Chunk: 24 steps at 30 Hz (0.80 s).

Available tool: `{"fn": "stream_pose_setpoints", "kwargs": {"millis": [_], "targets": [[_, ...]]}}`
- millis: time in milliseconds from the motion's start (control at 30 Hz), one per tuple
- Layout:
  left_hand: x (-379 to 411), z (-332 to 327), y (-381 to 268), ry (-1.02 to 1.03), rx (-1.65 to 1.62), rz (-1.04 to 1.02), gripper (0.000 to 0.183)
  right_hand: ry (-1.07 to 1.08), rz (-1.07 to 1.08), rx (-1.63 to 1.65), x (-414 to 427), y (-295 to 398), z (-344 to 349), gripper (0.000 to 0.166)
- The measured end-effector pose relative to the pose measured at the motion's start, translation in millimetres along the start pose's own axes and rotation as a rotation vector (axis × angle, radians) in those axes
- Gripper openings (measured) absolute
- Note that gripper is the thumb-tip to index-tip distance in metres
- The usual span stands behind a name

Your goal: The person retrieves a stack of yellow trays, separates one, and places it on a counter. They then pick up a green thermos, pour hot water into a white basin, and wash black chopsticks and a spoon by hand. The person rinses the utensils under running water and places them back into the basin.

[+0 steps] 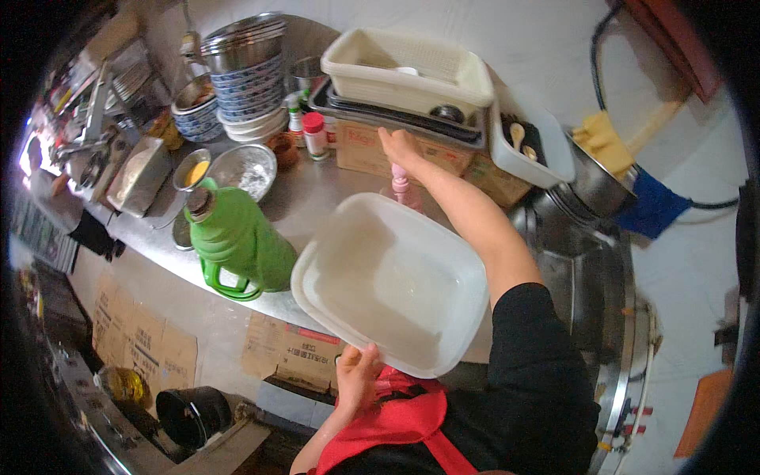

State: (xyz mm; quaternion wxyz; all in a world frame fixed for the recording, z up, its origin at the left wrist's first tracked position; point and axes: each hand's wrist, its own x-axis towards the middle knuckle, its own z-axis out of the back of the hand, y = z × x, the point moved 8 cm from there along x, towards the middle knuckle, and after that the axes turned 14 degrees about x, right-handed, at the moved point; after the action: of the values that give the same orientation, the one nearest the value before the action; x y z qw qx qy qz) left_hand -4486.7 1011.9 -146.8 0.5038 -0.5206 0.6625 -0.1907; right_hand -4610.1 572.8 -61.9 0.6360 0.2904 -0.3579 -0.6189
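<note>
My left hand (357, 371) grips the near rim of a white plastic basin (404, 285), thumb on top. The basin is tilted and holds nothing that I can make out apart from a wet-looking sheen. Beyond its far rim, my right hand (401, 147) is at the top of a pink bottle (400, 181) in front of the cardboard box (362, 145); whether its fingers close on the bottle cannot be told. A green thermos flask (240, 237) with a stopper stands left of the basin.
Stacked blue-patterned bowls (248, 89), a metal bowl (243, 172) and a red-lidded jar (314, 133) stand at the back left. Behind the bottle are cream plastic baskets (409, 89). A white tub (528, 154) with spoons and a metal pot (599, 178) are at right. A black bucket (193, 415) sits below left.
</note>
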Motion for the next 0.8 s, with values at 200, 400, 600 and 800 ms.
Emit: {"fn": "stream_pose_setpoints", "kwargs": {"millis": [200,400,600,800], "targets": [[18.0,8.4,17.5,-0.041,-0.015,0.056,0.009,0.045,0.122,-0.080,46.6,41.0,-35.8,0.066],[63.3,9.2,40.1,-0.115,-0.028,0.077,0.010,-0.067,0.695,-0.073,-8.4,112.1,-52.7,0.024],[120.9,0.7,78.2,-0.012,0.089,0.007,0.014,0.523,0.474,0.480,-174.8,139.9,-123.4,0.019],[101.3,-21.8,46.5,0.348,0.224,-0.142,0.033,0.676,0.266,0.749,-283.9,159.2,-199.3,0.044]]}}
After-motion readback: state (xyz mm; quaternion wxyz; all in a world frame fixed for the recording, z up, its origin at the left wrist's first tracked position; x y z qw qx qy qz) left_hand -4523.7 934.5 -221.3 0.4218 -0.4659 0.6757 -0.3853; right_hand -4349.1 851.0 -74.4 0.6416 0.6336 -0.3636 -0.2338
